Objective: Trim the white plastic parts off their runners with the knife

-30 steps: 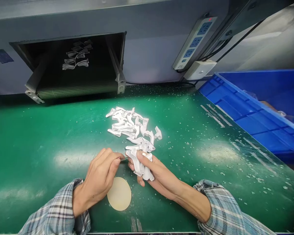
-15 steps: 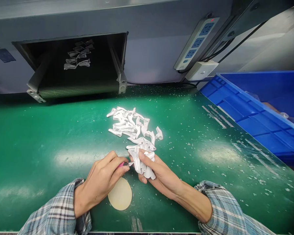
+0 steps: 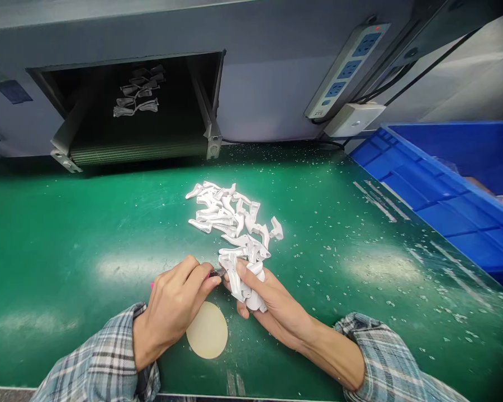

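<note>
My left hand (image 3: 178,298) is closed around a small pink-handled knife (image 3: 214,273), most of whose handle is hidden by the fingers. Its blade points right, at the edge of the white plastic parts (image 3: 232,275) in my right hand (image 3: 272,301). Several of these parts are bunched in the right palm, with the thumb pressing on the front one. Just beyond the hands lies a loose pile of similar white plastic parts (image 3: 224,209). A round cream-coloured disc (image 3: 207,330) rests on the green table (image 3: 88,223) beside my left wrist.
At the back left, a conveyor belt (image 3: 142,151) comes out of a machine opening, with joined parts (image 3: 136,107) on it. A power strip (image 3: 347,70) is fixed to the machine wall. To the right stands a blue crate (image 3: 448,190). Small white scraps dot the table.
The knife in my left hand has turned, and its pink end now shows behind the hand. The blade has shifted slightly up along the held parts. The whole view has shifted a little.
</note>
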`<state>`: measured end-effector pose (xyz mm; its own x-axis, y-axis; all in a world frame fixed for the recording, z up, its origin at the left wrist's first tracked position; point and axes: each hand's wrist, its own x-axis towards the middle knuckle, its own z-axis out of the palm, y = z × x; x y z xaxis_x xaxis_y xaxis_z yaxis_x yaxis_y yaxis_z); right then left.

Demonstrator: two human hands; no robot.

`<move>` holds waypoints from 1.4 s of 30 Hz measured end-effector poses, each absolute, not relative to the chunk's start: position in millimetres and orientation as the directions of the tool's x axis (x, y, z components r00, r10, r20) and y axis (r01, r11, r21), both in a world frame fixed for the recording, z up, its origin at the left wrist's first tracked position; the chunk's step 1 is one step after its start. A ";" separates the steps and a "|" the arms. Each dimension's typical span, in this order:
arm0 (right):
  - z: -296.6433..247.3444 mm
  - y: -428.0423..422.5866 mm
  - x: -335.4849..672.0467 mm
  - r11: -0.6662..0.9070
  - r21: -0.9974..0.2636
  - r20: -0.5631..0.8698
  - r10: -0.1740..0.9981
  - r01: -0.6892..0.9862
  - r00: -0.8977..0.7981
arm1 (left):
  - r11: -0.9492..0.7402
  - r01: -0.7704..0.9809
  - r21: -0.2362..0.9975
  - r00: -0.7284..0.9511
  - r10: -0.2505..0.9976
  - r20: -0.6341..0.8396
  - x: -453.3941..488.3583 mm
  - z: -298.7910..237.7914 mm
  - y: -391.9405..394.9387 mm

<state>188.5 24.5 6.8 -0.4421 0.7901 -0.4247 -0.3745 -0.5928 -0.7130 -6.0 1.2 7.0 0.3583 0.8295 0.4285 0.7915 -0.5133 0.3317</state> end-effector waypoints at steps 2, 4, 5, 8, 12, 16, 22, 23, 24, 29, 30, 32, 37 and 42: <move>6.8 23.3 188.3 -0.593 -0.713 -0.418 0.788 -0.374 -0.453 | -0.522 0.808 0.275 0.361 0.806 0.469 -7.4 5.4 2.7; 6.8 21.9 188.5 -0.600 -0.707 -0.413 0.780 -0.375 -0.469 | -0.511 0.813 0.279 0.338 0.805 0.488 -11.7 6.0 5.8; 6.6 21.1 188.7 -0.608 -0.702 -0.415 0.772 -0.370 -0.481 | -0.494 0.813 0.307 0.305 0.812 0.498 -14.6 6.9 7.6; 5.8 19.0 189.0 -0.636 -0.690 -0.430 0.743 -0.345 -0.512 | -0.424 0.771 0.475 0.160 0.851 0.500 -21.3 10.4 10.9; 6.2 18.5 188.6 -0.610 -0.711 -0.393 0.757 -0.350 -0.522 | -0.216 0.549 0.808 0.165 0.975 0.149 -14.6 12.7 5.4; 5.9 20.3 189.2 -0.565 -0.730 -0.340 0.787 -0.383 -0.514 | 0.090 0.209 0.974 0.240 0.961 -0.141 -4.4 15.1 2.6; 1.0 21.0 191.0 -0.608 -0.691 -0.320 0.743 -0.391 -0.588 | 0.008 0.194 0.981 0.164 0.986 -0.040 -10.4 22.9 10.3; 0.8 20.7 190.8 -0.613 -0.691 -0.323 0.735 -0.382 -0.596 | -0.026 0.215 0.976 0.186 0.982 -0.015 -11.5 23.5 10.4; 0.9 20.5 190.6 -0.621 -0.690 -0.328 0.726 -0.372 -0.604 | -0.065 0.247 0.967 0.207 0.978 0.013 -12.3 23.7 10.1; 2.5 21.0 190.5 -0.672 -0.644 -0.364 0.690 -0.367 -0.625 | -0.155 0.422 0.893 0.203 0.976 0.073 -17.8 18.7 6.8; 2.5 21.3 190.8 -0.675 -0.634 -0.370 0.692 -0.376 -0.619 | -0.134 0.436 0.890 0.191 0.980 0.054 -18.8 16.8 6.1; 2.3 21.9 191.6 -0.681 -0.620 -0.383 0.697 -0.390 -0.607 | -0.099 0.473 0.875 0.189 0.982 0.009 -19.7 12.8 4.7; 2.2 22.4 192.8 -0.687 -0.606 -0.382 0.694 -0.401 -0.610 | -0.206 0.663 0.720 0.230 0.971 0.066 -16.8 7.1 1.6; 1.7 21.7 192.8 -0.687 -0.596 -0.369 0.695 -0.416 -0.617 | -0.360 0.732 0.579 0.322 0.931 0.172 -13.8 7.9 0.2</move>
<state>192.8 21.7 1.7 -0.6172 0.6948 -0.3693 -0.4160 -0.6865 -0.5963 -13.8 0.2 7.9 0.3216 0.9311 0.1719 0.7317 -0.3596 0.5790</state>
